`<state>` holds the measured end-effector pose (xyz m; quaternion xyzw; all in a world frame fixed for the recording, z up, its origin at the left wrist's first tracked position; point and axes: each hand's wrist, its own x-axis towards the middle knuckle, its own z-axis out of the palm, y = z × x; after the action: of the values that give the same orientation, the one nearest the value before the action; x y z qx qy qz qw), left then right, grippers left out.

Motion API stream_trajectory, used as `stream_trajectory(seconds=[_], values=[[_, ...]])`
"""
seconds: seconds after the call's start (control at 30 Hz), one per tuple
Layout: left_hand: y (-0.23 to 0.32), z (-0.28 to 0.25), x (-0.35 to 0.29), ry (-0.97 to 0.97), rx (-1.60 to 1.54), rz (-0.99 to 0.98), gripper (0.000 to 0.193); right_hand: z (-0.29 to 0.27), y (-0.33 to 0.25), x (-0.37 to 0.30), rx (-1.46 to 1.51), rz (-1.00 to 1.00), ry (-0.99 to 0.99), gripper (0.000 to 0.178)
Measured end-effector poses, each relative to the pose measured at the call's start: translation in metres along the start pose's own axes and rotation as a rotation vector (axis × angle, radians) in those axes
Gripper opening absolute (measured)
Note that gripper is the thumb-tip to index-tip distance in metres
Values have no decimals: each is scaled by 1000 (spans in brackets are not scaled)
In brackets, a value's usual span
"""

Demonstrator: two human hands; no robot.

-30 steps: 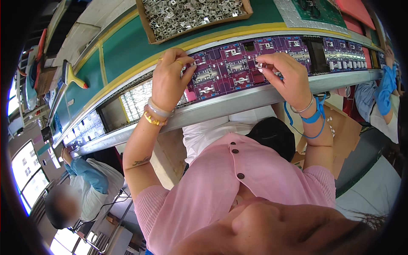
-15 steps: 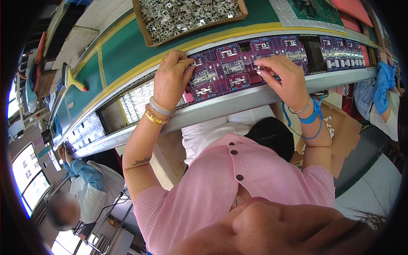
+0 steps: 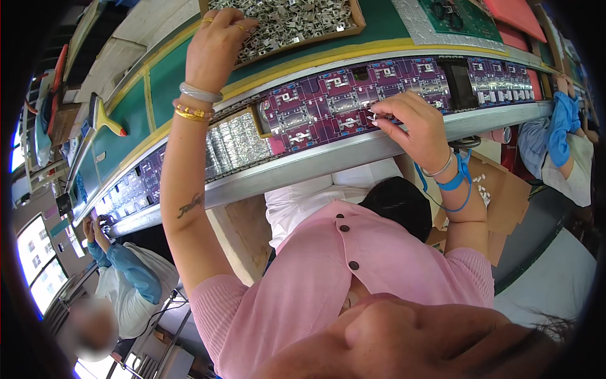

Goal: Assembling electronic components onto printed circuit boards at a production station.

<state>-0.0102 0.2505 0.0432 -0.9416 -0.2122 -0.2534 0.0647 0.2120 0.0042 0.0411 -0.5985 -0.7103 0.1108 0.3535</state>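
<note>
My left hand (image 3: 218, 44) reaches over the left side of a cardboard box (image 3: 315, 39) heaped with small silver metal brackets (image 3: 303, 19). Its fingers are bent and apart above the heap, and nothing shows in them. Over the near part of a purple circuit board panel (image 3: 315, 117), my right hand (image 3: 413, 123) pinches a small silver metal bracket (image 3: 374, 116) between thumb and fingertips. Several similar brackets sit on the panel, which lies in a metal-railed conveyor track (image 3: 303, 150).
Left of the panel lies a silvery sheet (image 3: 237, 148) in the track. Another board panel (image 3: 502, 81) stands farther right. A yellow-handled brush (image 3: 108, 120) rests on the green bench. Co-workers sit at both ends. An open carton (image 3: 495, 196) stands below right.
My left hand has left the panel's left edge and moved up and left to the box of brackets. The panel has shifted slightly left; my right hand has moved slightly left and down, still pinching.
</note>
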Motion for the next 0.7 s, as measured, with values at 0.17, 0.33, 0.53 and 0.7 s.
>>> stream_trajectory(seconds=[0.17,0.33,0.53,0.7], values=[[1,-3,-3,44,-527,-341,15,-1,0,-2,-38,-15,-6,20],[-4,2,-7,28,-721,-582,22,8,-2,0,-93,-57,-34,18],[2,-7,-5,63,-648,-533,26,19,2,-1,-140,-107,-95,19],[43,-29,-22,29,-707,-447,19,29,2,3,-164,-134,-143,18]])
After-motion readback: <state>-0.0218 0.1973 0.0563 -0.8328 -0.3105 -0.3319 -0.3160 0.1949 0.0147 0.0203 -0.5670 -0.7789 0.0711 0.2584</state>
